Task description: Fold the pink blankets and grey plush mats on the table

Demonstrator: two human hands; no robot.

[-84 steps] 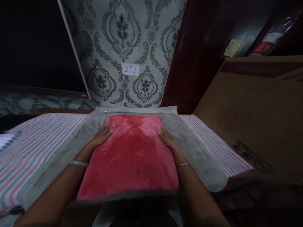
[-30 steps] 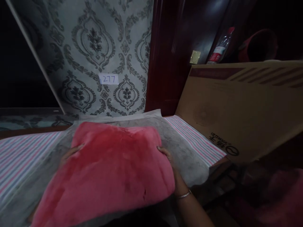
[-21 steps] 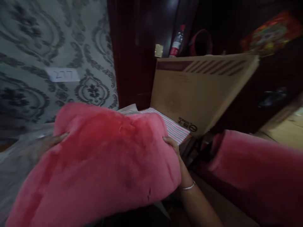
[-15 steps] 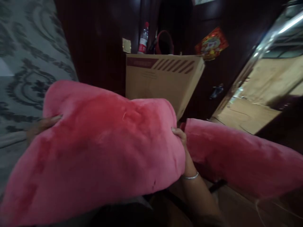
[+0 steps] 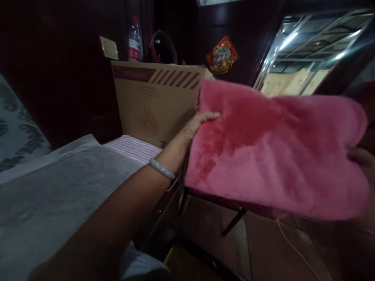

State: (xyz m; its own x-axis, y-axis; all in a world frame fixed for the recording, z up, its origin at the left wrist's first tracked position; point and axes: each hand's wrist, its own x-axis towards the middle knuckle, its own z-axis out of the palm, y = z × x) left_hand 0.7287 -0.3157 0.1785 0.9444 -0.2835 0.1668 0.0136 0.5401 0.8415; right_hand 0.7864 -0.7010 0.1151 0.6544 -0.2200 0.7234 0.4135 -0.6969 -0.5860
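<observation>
You are holding a folded pink plush blanket [image 5: 272, 152] up in the air, off to the right of the bed and out over the reddish-brown floor [image 5: 263, 249]. Its pile is looking thick and fuzzy, rose pink overall, with a deeper red patch running down from the upper left part. The folded bundle is sagging a little between its two ends, its edges rounded and soft, its lower edge showing a darker red layer beneath.

Your left hand [image 5: 196, 127] is gripping the blanket's left edge, thumb lying over the top of the pile and the other fingers tucked behind it; a pale bangle [image 5: 162, 169] is sitting on that wrist. Your right hand [image 5: 361, 160] is showing only as a blur at the blanket's far right end, pressing against the fabric, so I cannot tell how it is closing there.

To the left, a grey non-woven sheet [image 5: 58, 183] is lying over the pink-striped bedding [image 5: 133, 148]. A cardboard box [image 5: 155, 101] is standing behind your left hand, with a plastic bottle [image 5: 134, 39] behind it
</observation>
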